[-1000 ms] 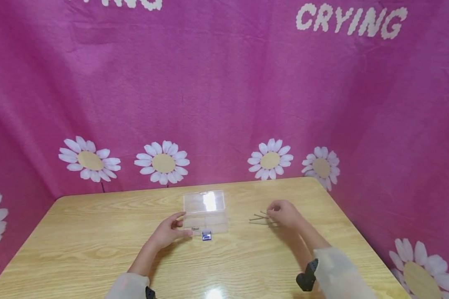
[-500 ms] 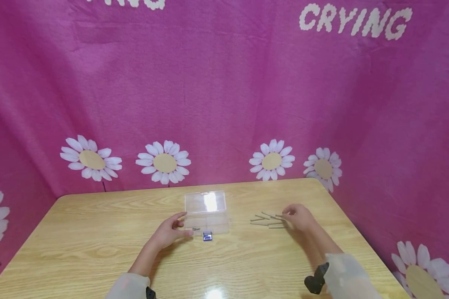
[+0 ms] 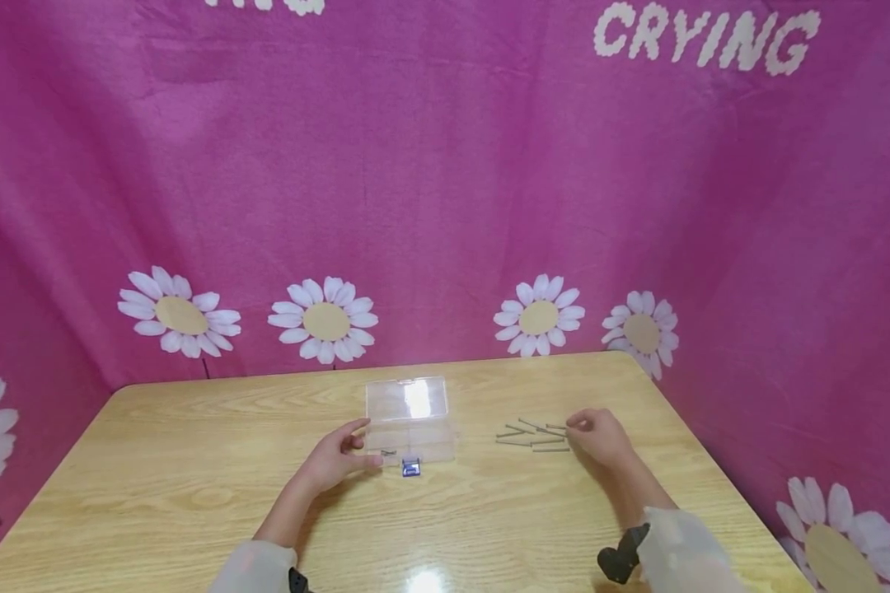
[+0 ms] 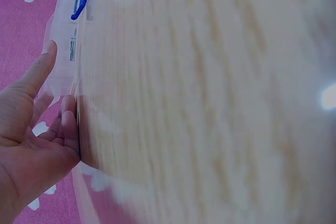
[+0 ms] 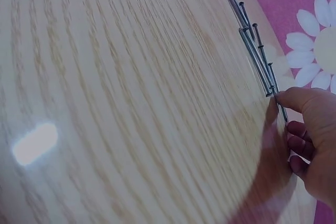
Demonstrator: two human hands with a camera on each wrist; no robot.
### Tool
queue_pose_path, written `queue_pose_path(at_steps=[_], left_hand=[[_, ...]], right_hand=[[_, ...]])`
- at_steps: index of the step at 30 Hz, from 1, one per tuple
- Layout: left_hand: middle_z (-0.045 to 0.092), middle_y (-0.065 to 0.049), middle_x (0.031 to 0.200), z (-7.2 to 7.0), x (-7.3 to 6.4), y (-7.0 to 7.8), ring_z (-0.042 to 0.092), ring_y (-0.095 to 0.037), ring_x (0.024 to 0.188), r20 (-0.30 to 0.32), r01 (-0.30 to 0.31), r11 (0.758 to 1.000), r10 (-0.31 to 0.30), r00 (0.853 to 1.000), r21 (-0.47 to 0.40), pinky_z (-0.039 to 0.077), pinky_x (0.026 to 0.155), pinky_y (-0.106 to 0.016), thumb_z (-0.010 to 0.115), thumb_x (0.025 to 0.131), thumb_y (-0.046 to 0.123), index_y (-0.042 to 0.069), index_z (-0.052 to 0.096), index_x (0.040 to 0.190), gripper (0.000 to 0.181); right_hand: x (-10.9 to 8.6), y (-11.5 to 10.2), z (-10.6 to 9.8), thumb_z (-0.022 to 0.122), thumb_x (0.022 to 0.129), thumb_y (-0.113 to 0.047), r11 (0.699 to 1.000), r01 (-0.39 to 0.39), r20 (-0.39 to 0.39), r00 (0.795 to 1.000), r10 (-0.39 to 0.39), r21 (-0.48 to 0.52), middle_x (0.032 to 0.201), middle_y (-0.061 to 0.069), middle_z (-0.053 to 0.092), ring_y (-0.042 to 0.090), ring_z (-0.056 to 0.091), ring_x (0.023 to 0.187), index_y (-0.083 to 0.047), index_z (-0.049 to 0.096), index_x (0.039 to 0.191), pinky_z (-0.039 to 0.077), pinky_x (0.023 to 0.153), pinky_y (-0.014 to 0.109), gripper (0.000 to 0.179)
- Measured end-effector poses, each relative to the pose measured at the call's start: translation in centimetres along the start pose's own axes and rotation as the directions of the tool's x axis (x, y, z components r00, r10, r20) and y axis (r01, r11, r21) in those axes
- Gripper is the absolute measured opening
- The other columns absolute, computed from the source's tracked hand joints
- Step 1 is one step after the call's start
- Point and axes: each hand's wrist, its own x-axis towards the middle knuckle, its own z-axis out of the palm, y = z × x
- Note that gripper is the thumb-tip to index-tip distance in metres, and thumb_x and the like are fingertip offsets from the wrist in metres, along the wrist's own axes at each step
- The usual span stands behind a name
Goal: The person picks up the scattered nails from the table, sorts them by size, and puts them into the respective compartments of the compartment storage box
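My left hand (image 3: 337,461) holds a clear plastic box (image 3: 433,445) at its left end, thumb along the front side and fingers around the back corner. Its lid (image 3: 389,401) is tipped back, and a blue latch (image 3: 411,468) hangs at the front. A few small metal pieces (image 3: 389,452) lie in its left front compartment. To the right, several metal nails (image 3: 550,450) lie loosely spread on the table. At their right end my right hand (image 3: 601,436) pinches a nail (image 5: 284,113) between thumb and finger; the other fingers are curled.
Both hands reach over a light wood-grain table (image 3: 445,535). A pink curtain (image 3: 430,189) printed with daisies stands behind it and at both sides. Dark devices (image 3: 623,556) are strapped at the wrists.
My right hand has moved right and slightly down, from over the nails to their right end, uncovering more of them. The left hand and box have stayed in place.
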Motion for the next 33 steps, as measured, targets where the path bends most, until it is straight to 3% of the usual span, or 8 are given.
queue_pose_path(at_steps=[11,25,33], left_hand=[[0.055,-0.012,0.109,0.0,-0.2,0.0,0.048,-0.02,0.092,0.004,-0.002,1.0,0.002,1.0,-0.009,0.042,0.081,-0.033,0.078,0.076,0.023,0.009,0.044,0.139,0.072],[0.055,-0.012,0.111,0.0,-0.4,0.3,0.048,-0.021,0.095,0.013,0.021,1.0,-0.021,1.0,0.007,0.043,0.083,-0.034,0.077,0.077,0.026,0.01,0.044,0.139,0.072],[0.056,-0.012,0.113,-0.1,-0.3,0.1,0.049,-0.023,0.101,0.008,0.009,1.0,-0.009,1.0,0.018,0.042,0.089,-0.04,0.077,0.077,0.026,0.011,0.045,0.139,0.071]], right_hand=[[0.1,1.1,0.7,0.061,0.087,-0.013,1.0,-0.008,-0.048,0.999,0.008,-0.001,0.086,0.013,0.067,0.029,0.06,0.088,0.001,0.069,0.088,0.043,0.089,0.047,0.016],[-0.4,0.7,0.0,0.057,0.088,-0.01,0.995,-0.03,-0.007,1.0,0.031,0.091,0.089,0.017,0.067,0.03,0.059,0.091,0.006,0.067,0.091,0.042,0.09,0.048,0.019],[-0.3,-0.4,-0.8,0.056,0.092,-0.014,0.997,-0.014,0.018,1.0,0.012,0.078,0.087,0.013,0.064,0.018,0.054,0.077,0.004,0.066,0.095,0.045,0.072,0.033,0.021]])
